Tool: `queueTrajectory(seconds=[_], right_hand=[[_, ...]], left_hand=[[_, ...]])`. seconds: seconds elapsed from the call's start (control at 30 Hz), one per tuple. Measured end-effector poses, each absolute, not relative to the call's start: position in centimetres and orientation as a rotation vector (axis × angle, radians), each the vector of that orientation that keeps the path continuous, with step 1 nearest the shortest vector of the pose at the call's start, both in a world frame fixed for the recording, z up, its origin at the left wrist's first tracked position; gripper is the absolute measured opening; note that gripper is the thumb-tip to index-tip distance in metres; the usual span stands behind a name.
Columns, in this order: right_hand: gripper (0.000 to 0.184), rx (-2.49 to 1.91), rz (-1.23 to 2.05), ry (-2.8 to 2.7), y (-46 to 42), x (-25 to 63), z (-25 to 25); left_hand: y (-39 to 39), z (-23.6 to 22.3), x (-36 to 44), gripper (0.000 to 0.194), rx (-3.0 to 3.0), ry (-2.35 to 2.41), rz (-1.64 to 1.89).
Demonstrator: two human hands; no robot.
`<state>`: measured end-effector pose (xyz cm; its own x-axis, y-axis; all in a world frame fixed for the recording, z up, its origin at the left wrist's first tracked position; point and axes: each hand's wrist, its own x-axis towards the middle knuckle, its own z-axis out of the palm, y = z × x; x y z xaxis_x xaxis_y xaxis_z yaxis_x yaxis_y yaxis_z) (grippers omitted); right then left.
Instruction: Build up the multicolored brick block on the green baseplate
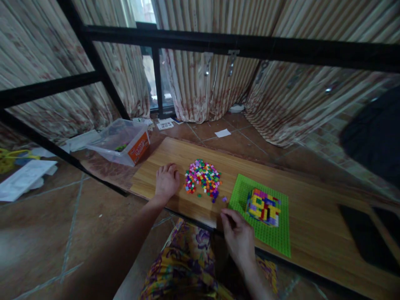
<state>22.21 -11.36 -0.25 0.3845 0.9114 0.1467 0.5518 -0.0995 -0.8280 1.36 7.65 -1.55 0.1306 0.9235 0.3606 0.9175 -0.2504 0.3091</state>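
My left hand (168,180) rests on the wooden table, left of a loose pile of small colourful building bricks (203,175). Its fingers are slightly bent and apart, with nothing seen in them. Near the table's front edge is my right hand (240,237), thumb and forefinger drawn together; whatever is between them is too small to make out. A single purple brick (224,199) lies just beyond those fingertips. To the right, a green baseplate (275,237) carries a multicoloured brick build (263,207), mostly yellow, red and blue on top.
A clear plastic box (109,139) with an orange label and some green pieces stands at the table's far left. Dark flat panels (367,235) lie on the right end. A black metal frame (200,38) crosses ahead, before striped curtains (215,87). Papers lie on the tiled floor.
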Motion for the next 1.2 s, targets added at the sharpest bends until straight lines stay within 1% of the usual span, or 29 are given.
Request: queueTrajectory(seconds=[0.2,0.37,0.6,0.87,1.03,1.2], right_hand=[[0.03,-1.821,0.442,-1.323,-8.8,22.6,0.0],[0.027,-1.852,0.367,-1.45,-7.0,22.2,0.4],[0.025,-1.874,0.28,-1.574,-6.2,21.2,-0.2],[0.031,-1.942,0.19,-1.541,-1.9,24.2,0.8],[0.027,-2.038,0.154,-1.615,0.7,24.8,0.5],[0.022,-2.081,0.14,-1.636,1.1,24.3,-0.5]], left_hand=[[7.5,-1.5,1.4,0.03,2.337,1.918,0.765],[7.4,-1.3,1.5,0.029,2.318,1.919,0.752],[7.3,-1.2,1.6,0.03,2.298,1.916,0.756],[7.4,-1.4,1.5,0.029,2.294,1.916,0.767],[7.5,-1.4,1.5,0.029,2.286,1.894,0.776],[7.5,-1.5,1.5,0.03,2.269,1.901,0.779]])
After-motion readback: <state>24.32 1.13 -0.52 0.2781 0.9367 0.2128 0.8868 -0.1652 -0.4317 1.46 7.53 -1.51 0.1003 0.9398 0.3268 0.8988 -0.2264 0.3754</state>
